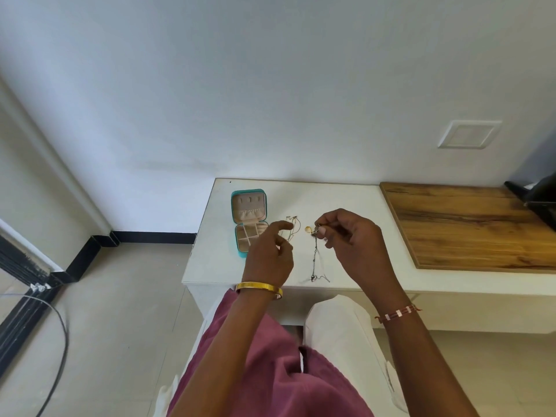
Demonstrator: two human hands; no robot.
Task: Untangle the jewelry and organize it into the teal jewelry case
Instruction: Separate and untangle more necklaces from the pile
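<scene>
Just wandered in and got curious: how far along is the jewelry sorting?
Early, it seems. Done: the teal jewelry case lies open on the white table, its visible compartments looking bare. In hand: the right hand pinches the top of a dark chain that hangs to the table; the left hand reaches beside a thin gold chain. Left: finishing the untangling and placing each piece in the case.

Open teal jewelry case [249, 223] has bare white table [210, 266] in front of it, so that approach is free. Right of the case, a thin gold chain [291, 231] and hanging dark chain [314, 257] crowd things.
</scene>
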